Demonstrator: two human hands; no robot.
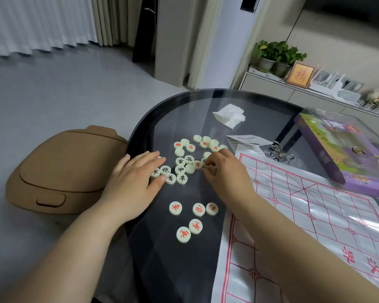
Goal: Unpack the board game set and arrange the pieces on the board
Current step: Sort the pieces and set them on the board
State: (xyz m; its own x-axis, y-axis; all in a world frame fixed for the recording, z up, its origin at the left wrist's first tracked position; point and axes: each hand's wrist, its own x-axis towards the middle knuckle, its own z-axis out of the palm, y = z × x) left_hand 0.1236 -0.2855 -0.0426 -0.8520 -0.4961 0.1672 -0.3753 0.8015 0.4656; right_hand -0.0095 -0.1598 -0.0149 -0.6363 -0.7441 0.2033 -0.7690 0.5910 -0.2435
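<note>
Light, hard discs (181,169), judged slippery on the glass table (184,270) left of the board (315,204), are covered by the flat-fingered left hand (131,182) while one is pinched at its rim by the right hand (225,173).

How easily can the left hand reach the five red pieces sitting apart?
Probably easily: the left hand lies open near the five red xiangqi pieces, which sit uncovered on the glass table with nothing between.
</note>
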